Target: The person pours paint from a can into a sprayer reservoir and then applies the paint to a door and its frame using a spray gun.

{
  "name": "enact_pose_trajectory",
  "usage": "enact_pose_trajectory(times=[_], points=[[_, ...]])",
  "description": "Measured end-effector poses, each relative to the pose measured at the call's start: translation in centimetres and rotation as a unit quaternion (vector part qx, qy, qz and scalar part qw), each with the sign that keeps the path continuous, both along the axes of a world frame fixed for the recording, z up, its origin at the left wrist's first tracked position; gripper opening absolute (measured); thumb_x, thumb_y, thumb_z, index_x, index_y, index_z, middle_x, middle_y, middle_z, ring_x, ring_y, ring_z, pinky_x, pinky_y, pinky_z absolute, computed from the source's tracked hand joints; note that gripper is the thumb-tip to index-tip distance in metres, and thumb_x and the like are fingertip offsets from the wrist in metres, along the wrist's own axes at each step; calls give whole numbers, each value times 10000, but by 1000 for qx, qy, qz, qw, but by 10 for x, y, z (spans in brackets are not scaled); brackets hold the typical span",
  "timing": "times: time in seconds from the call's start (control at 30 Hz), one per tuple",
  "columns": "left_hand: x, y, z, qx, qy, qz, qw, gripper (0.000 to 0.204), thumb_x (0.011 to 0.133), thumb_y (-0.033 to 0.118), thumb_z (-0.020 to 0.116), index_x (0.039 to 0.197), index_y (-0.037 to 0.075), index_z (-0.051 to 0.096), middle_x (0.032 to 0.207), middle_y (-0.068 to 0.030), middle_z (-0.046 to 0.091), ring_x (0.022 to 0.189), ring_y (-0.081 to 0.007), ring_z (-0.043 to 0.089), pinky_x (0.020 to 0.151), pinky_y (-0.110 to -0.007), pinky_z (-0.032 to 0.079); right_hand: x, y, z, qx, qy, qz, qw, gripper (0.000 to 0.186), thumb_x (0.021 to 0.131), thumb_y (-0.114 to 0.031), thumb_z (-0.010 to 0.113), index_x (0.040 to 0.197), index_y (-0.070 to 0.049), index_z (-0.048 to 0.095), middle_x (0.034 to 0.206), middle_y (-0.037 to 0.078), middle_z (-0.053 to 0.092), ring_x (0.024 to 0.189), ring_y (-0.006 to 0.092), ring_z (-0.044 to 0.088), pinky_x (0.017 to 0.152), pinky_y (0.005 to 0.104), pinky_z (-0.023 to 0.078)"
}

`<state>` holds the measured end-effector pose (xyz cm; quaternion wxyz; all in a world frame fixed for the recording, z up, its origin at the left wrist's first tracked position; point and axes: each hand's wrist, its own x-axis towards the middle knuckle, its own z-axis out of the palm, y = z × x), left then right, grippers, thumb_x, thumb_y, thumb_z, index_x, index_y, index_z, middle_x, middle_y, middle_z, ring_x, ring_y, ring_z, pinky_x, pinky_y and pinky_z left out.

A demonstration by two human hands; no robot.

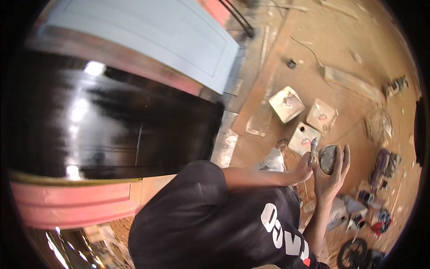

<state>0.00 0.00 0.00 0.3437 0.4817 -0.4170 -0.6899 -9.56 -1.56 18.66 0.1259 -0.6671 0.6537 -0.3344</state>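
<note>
At the centre right, my left hand (300,172) is closed around a small metal tool (314,147), which looks like a spray gun and points away from me. My right hand (331,177) cradles a grey, dirty round cup (328,157) just beside the tool, with fingers curled along its side. Whether the cup is joined to the tool I cannot tell. Left of me lies a glossy black panel (170,134), with a pale blue panelled board (148,40) beyond it.
Several plastic jerrycans (285,103) sit on the dusty floor (358,45) past my hands. A long plank (354,80), a cable and cluttered cans and tools (365,197) lie to the right, with a wheel (351,253) at lower right. Pink boards (76,201) edge the black panel.
</note>
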Motion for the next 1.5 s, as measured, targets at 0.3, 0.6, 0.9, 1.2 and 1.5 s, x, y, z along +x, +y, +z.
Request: enact_pose_trajectory(times=[0.3,0.6,0.9,1.2,1.5], points=[[-61,-53,3,-111,-132,-189,967,364,902,124,596,1244,66,486,1189,-147,556,1118,-299,554,1009,-422,410,-77,-7,-74,-25,23,-232,972,759,611,-66,876,1308,-40,578,1363,166,528,1249,371,520,1047,465,448],[-110,-87,-24,104,10,-364,926,502,955,166,587,1406,55,397,1345,-122,531,1175,-236,576,1048,-379,432,-136,16,-116,-46,-77,-291,952,765,570,-222,889,1275,-104,617,1299,140,565,1244,322,526,1087,514,358],[-264,-75,-139,187,-108,-393,894,422,979,74,549,1391,45,465,1327,-35,552,1198,-138,525,1029,-308,399,-351,132,-240,-46,-103,-565,818,720,877,-506,655,1376,-4,524,1327,219,554,1251,375,498,1063,477,365],[-498,-33,-327,218,-196,-257,921,471,790,-91,533,1234,67,526,1045,-86,613,940,-231,629,787,-385,552,-575,331,-654,396,-84,-648,645,835,765,-352,780,1475,-104,416,1485,198,410,1371,358,390,1127,497,283],[-599,9,-410,227,-235,-274,905,525,795,-113,526,1296,41,506,1128,-93,638,1106,-220,602,998,-392,456,-832,318,-660,130,-69,-780,609,1270,616,-566,874,1572,-170,137,1547,353,185,1428,502,251,1148,616,216]])
